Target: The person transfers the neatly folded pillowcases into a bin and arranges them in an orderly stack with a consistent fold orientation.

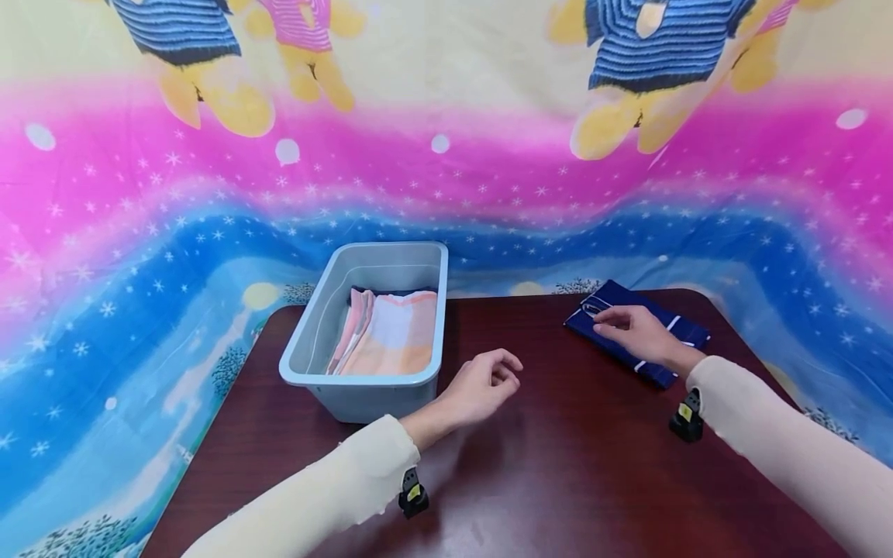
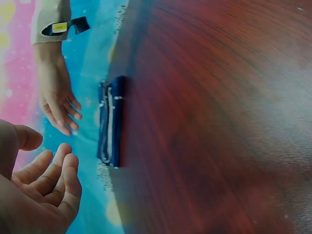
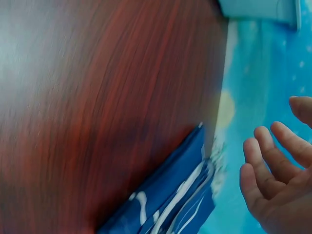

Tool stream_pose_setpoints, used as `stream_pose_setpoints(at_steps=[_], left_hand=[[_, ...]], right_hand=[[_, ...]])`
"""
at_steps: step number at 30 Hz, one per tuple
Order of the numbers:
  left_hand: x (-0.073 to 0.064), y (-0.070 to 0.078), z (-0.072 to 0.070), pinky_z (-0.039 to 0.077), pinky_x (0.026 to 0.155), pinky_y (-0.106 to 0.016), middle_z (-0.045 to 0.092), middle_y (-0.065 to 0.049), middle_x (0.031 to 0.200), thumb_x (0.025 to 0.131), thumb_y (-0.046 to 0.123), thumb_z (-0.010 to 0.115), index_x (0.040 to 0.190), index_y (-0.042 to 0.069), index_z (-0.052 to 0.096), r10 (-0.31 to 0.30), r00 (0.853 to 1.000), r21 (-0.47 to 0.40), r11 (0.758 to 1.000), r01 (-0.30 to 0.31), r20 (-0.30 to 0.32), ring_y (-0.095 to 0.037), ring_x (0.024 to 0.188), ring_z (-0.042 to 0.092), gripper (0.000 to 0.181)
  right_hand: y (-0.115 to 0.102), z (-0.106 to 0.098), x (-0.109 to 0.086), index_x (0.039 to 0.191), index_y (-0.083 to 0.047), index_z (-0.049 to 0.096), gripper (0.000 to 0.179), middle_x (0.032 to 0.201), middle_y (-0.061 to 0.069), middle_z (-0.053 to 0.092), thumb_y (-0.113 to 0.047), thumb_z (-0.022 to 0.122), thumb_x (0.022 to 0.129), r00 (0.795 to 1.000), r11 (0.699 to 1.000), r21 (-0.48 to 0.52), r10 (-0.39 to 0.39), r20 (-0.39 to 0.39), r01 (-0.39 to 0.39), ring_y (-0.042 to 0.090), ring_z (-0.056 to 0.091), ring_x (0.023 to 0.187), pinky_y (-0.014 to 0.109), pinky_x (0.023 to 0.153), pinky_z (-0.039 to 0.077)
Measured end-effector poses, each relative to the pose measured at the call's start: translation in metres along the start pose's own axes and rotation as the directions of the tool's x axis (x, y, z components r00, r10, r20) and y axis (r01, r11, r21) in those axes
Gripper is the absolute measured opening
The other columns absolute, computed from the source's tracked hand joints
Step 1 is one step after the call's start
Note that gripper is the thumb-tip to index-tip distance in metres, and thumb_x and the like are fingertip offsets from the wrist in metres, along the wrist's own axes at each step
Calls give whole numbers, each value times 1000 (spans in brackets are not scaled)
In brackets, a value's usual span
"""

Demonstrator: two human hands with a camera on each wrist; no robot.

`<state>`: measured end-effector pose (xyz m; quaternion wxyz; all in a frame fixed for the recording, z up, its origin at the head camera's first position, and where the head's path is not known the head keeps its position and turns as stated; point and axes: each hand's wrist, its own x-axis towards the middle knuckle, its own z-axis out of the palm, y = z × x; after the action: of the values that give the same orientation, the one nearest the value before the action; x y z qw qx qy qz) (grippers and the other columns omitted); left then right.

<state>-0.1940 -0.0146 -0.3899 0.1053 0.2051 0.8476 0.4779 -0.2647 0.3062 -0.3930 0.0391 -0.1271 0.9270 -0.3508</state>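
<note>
A folded navy cloth with white stripes (image 1: pixel 617 298) lies at the back right of the table. My right hand (image 1: pixel 638 335) hovers over it with loosely bent fingers and nothing in its grasp; in the right wrist view a gap shows between that hand (image 3: pixel 278 170) and the folded cloth (image 3: pixel 170 195). Just right of the grey-blue bin (image 1: pixel 380 380), my left hand (image 1: pixel 481 387) is held above the table, its fingers loosely curled and holding nothing. Inside the bin are folded cloths in pink, white and peach (image 1: pixel 398 333), with a dark edge showing behind them.
The dark red-brown wooden table (image 1: pixel 558 473) has rounded back corners. Behind and beside it hangs a printed cloth backdrop (image 1: pixel 488 186) with teddy bears and snowflakes. The bin stands at the table's back left.
</note>
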Motion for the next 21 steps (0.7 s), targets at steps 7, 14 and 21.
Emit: stream_pose_setpoints(at_steps=[7, 14, 21], left_hand=[[1, -15, 8, 52, 73, -26, 72, 0, 97, 97, 12, 62, 112, 14, 66, -41, 999, 18, 999, 41, 0, -8, 82, 64, 15], [4, -18, 7, 51, 73, -25, 72, 0, 96, 97, 12, 62, 111, 14, 66, -48, 999, 42, 998, 48, -14, -8, 81, 63, 15], [4, -23, 6, 52, 75, -26, 72, 0, 96, 97, 13, 62, 111, 14, 67, -57, 998, 54, 997, 58, -13, -8, 82, 64, 15]], right_hand=[[29, -8, -4, 139, 4, 54, 49, 140, 33, 53, -33, 51, 107, 991, 989, -65, 133, 32, -131, 44, 60, 117, 53, 89, 54], [55, -16, 1, 144, 8, 46, 60, 147, 39, 41, -37, 53, 105, 983, 970, -172, 180, 32, -172, 57, 43, 131, 67, 100, 43], [84, -19, 0, 143, 13, 44, 62, 143, 44, 42, -29, 58, 99, 983, 927, -330, 183, -12, -177, 63, 39, 129, 74, 103, 35]])
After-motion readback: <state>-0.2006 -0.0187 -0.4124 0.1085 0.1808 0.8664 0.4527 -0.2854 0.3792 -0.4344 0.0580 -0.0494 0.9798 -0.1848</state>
